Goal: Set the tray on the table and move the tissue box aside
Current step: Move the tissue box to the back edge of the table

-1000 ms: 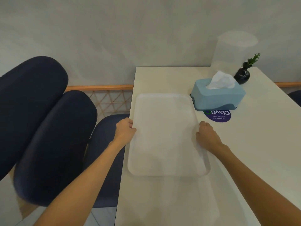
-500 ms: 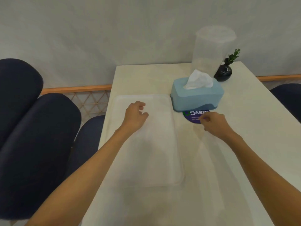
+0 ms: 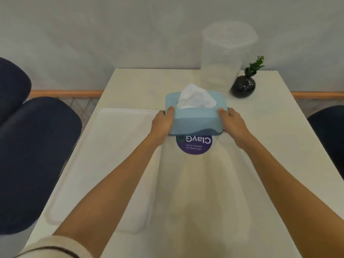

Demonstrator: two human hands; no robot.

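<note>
- Let go of tray (image 3: 111, 164) — left flat on table (image 3: 270, 146), by its left edge.
- Moved left hand (image 3: 162, 124) and right hand (image 3: 232, 122) onto box (image 3: 195, 119) — pressed on both ends.
- Next, probably: box pushed aside.

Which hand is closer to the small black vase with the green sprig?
Right. The right hand grips the blue tissue box's end on the black vase's side; the left hand holds the far end.
</note>
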